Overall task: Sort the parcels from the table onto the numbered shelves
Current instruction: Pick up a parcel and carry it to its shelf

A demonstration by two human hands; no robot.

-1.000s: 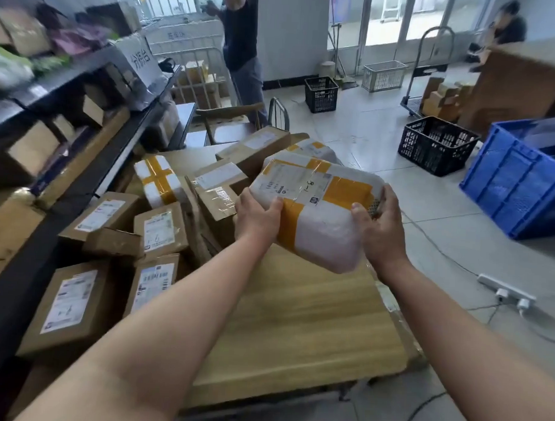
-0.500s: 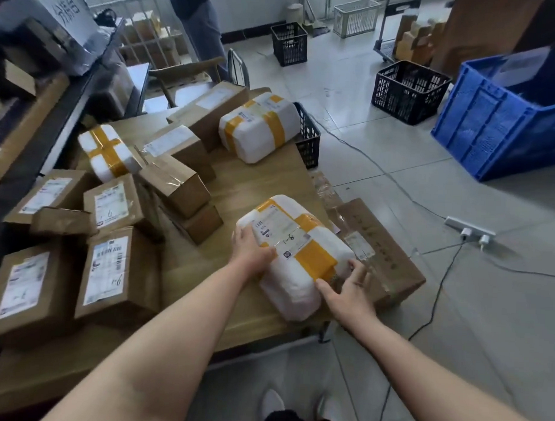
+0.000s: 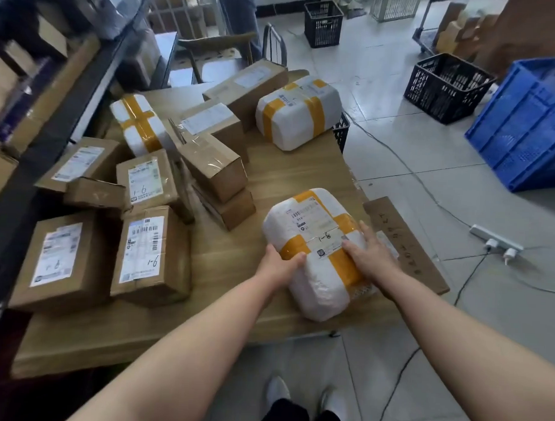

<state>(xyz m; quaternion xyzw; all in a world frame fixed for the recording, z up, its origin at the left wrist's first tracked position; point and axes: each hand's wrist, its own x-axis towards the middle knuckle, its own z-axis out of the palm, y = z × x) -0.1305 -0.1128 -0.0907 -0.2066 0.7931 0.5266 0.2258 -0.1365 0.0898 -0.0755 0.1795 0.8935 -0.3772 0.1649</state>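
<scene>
A white parcel (image 3: 313, 218) crossed with yellow tape and marked "1-8" lies on the wooden table (image 3: 236, 262) near its front right corner. My left hand (image 3: 279, 264) grips its left side, thumb over the top. My right hand (image 3: 372, 254) rests on its right side with straight fingers. Two more white taped parcels (image 3: 296, 116) (image 3: 137, 123) lie further back. Several brown cardboard parcels fill the left half, among them one marked "1-6" (image 3: 145, 180) and another (image 3: 152, 253). The shelf rack (image 3: 46, 129) runs along the table's left side.
A flat cardboard piece (image 3: 407, 246) sticks out past the table's right edge. On the floor to the right are a power strip (image 3: 495, 240) with cables, a blue crate (image 3: 524, 130) and a black basket (image 3: 447, 87). A person (image 3: 239, 13) stands behind a chair at the back.
I have lowered the white parcel from mid-air onto the table's front right corner. My right hand has shifted from its near end up onto its right side.
</scene>
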